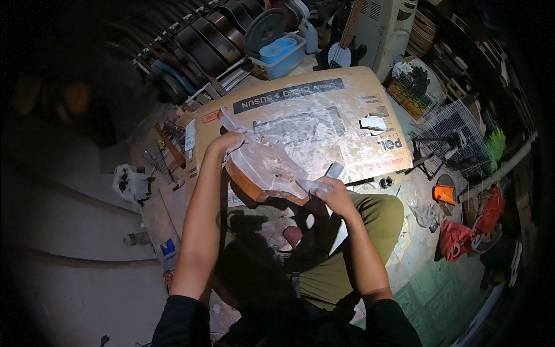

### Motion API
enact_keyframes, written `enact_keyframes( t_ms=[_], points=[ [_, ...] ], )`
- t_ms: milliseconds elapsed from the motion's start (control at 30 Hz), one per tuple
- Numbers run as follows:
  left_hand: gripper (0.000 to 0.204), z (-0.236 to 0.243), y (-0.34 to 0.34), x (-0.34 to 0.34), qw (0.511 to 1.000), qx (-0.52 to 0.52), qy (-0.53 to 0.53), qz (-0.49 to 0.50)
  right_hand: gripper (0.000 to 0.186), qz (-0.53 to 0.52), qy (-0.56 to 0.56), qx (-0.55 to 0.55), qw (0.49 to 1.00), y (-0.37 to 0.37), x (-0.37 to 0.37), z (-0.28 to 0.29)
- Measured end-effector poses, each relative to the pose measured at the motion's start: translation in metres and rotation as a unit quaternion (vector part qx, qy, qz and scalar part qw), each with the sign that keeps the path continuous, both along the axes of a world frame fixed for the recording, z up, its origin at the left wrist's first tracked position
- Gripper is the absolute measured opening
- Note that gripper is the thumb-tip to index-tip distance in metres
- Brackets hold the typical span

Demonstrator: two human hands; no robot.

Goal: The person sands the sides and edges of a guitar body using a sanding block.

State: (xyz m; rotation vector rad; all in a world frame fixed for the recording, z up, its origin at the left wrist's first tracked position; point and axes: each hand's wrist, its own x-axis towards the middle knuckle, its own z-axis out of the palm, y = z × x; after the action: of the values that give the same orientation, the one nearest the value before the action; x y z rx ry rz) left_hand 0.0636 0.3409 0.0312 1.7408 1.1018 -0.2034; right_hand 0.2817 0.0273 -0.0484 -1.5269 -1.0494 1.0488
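A wooden guitar body [266, 168] is tilted above my lap. Pale dust coats its face, and its side edge is bare orange-brown wood. A narrow pale end juts out at its upper left. My left hand [227, 143] is closed around the body near that end, fingers partly hidden. At the lower right of the body, my right hand [332, 194] is closed with dusty fingertips against or close to the edge. A small flat grey piece [334, 169] sticks up by those fingers; I cannot tell what kind of piece it is.
Beyond the guitar body lies a dusty cardboard sheet [289, 81] with a crumpled white piece [373, 124] on it. Guitars [202, 43] line the back, beside a blue tub [280, 61]. A wire cage [451, 139], orange scoop-like thing [445, 194] and red bag [455, 238] are at right.
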Motion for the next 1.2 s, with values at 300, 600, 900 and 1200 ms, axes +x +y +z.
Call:
enact_keyframes(
  t_ms=[300,600,900,1200],
  points=[
    [0.061,0.032,-0.054,0.037,0.997,-0.01,-0.071,0.038,0.026,-0.018,-0.109,0.037,0.993,-0.006,-0.002,-0.038],
    [0.055,-0.008,-0.032,0.055,0.987,0.155,0.019,0.025,0.03,-0.012,0.052,-0.025,0.998,0.02,-0.04,-0.072],
    [0.081,-0.034,-0.014,0.051,0.967,0.067,-0.122,0.212,0.043,-0.132,0.02,-0.006,0.991,0.022,-0.032,-0.048],
    [0.089,-0.058,-0.007,0.112,0.956,0.093,-0.094,0.263,0.017,-0.124,-0.085,-0.078,0.986,0.017,-0.025,-0.048]
  ],
)
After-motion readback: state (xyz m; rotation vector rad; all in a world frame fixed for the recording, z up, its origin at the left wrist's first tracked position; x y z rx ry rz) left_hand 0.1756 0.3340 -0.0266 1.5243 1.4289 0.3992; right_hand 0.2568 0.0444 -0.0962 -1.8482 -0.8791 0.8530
